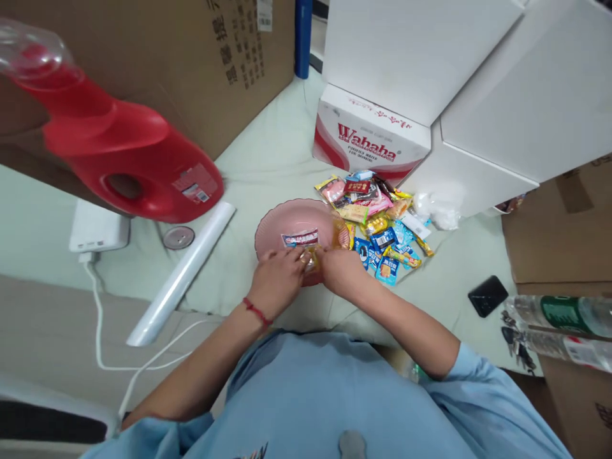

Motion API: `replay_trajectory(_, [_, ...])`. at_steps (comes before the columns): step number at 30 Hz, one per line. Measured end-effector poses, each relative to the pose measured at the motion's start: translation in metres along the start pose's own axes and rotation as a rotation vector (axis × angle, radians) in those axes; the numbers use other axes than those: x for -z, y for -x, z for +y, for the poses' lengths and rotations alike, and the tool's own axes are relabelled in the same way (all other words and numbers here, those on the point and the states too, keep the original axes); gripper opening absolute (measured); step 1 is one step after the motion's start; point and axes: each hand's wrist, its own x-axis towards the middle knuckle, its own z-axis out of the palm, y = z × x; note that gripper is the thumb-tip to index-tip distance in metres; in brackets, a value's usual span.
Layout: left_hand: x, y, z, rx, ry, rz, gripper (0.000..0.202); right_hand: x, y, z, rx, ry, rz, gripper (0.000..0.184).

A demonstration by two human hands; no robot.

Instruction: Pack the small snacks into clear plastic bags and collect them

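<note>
Both hands meet at the near rim of a pink plate [277,223] on a pale green cloth. My left hand [277,275], with a red string at the wrist, and my right hand [340,268] pinch a small yellow-gold wrapped snack [310,258] between them, fingers closed on it. A white and red snack packet [300,238] lies inside the plate. Just right of the plate lies a pile of several colourful snack packets [377,220].
A large red detergent jug [119,153] lies at the left, with a white power bank [98,228] and cable, a round metal lid [178,237] and a clear film roll [184,271]. A Wahaha carton [370,137], white boxes, black phone [488,295], keys and bottles stand right.
</note>
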Motion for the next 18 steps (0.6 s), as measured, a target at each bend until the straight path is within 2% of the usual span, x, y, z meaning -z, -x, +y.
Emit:
replay_trajectory(3, [0.004, -0.01, 0.004, -0.001, 0.005, 0.0, 0.028, 0.001, 0.0, 0.02, -0.116, -0.059, 0.29, 0.028])
replay_trajectory(5, [0.006, -0.013, 0.004, -0.001, 0.025, 0.024, 0.026, -0.005, -0.005, 0.034, -0.25, -0.155, 0.374, 0.039])
replay_trajectory(7, [0.007, -0.013, 0.001, -0.039, 0.035, 0.094, 0.028, -0.015, -0.011, 0.046, -0.317, -0.271, 0.296, 0.05])
replay_trajectory(9, [0.003, -0.014, -0.006, -0.109, 0.026, 0.16, 0.034, -0.026, -0.016, 0.054, -0.311, -0.35, 0.211, 0.045])
replay_trajectory(11, [-0.003, -0.017, -0.018, -0.159, 0.023, 0.141, 0.038, -0.033, -0.019, 0.059, -0.295, -0.374, 0.215, 0.036])
replay_trajectory(14, [-0.01, -0.023, -0.032, -0.138, 0.067, 0.094, 0.035, -0.036, -0.018, 0.061, -0.3, -0.378, 0.235, 0.029])
replay_trajectory(18, [0.001, -0.019, -0.034, -0.017, 0.117, 0.279, 0.041, -0.037, -0.013, 0.06, -0.303, -0.416, 0.219, 0.029])
